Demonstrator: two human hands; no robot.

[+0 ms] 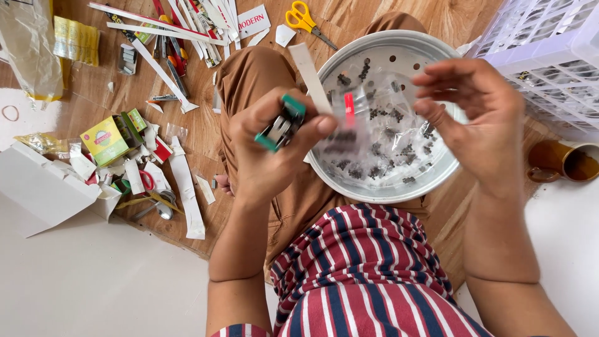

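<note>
Brightness: bright, even daylight; colours clear across the wooden floor (187,125).
Source: cannot tell; light seems diffuse, from above.
Shadows: soft and faint, a weak one under the white box (43,193) at the floor's left edge.
Glare: mild sheen on the metal bowl (399,43) rim and clear plastic bags (393,137).
Blur: right hand (480,118) fingers (437,81) slightly smeared; left hand (274,143) sharper.
Distortion: wide-angle bending toward the corners; the white basket (549,56) leans.

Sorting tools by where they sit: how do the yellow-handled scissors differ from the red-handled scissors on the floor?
The yellow-handled scissors lie in plain view on bare wooden floor at the top, beside the knee; the red-handled scissors lie at the left, half buried among cut paper strips. The yellow pair shows both handle loops and its blades; the red pair shows mainly one loop. Both lie flat, untouched by either hand.
</note>
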